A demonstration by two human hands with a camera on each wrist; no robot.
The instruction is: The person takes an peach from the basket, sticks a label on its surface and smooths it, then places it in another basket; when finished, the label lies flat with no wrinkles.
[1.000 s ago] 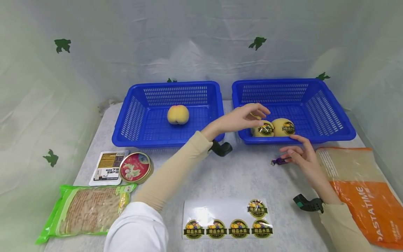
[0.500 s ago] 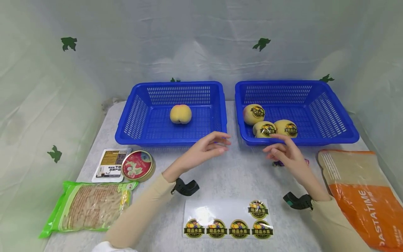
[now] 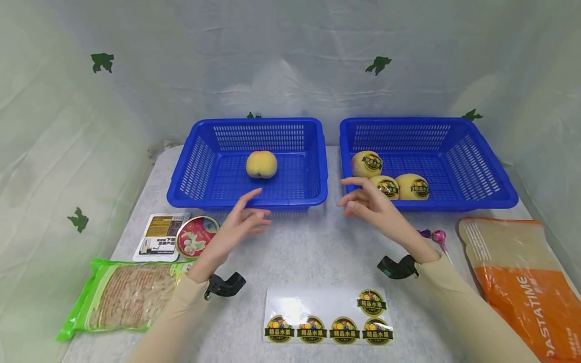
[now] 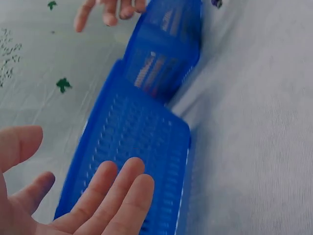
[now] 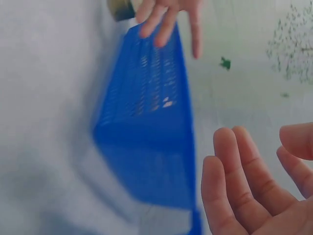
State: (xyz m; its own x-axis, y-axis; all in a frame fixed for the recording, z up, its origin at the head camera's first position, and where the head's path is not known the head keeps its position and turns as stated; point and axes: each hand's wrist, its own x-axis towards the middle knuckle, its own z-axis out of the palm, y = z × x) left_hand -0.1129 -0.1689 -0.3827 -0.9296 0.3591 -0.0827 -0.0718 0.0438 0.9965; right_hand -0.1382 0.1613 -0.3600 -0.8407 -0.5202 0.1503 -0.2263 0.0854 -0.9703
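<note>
My left hand (image 3: 233, 229) holds nothing, its fingers loosely extended near the front rim of the left blue basket (image 3: 247, 203). In that basket lies a single peach (image 3: 262, 165) without a sticker. My right hand (image 3: 374, 209), also holding nothing, hovers by the near left corner of the right blue basket (image 3: 472, 203). Three peaches bearing round stickers sit inside it: one at the left (image 3: 366, 163), one partly covered by my right hand (image 3: 387, 187), and one beside that (image 3: 412, 187). A sticker sheet (image 3: 327, 317) with several fruit labels lies at the table's front.
On the left are a white packet (image 3: 156, 237), a round red tin (image 3: 196, 237) and a green-edged food bag (image 3: 129, 297). An orange pasta bag (image 3: 526, 282) lies at the right, beside a lollipop (image 3: 439, 237).
My left hand has withdrawn from the right basket and moved left towards the left basket's front. My right hand has shifted left, uncovering the lollipop.
</note>
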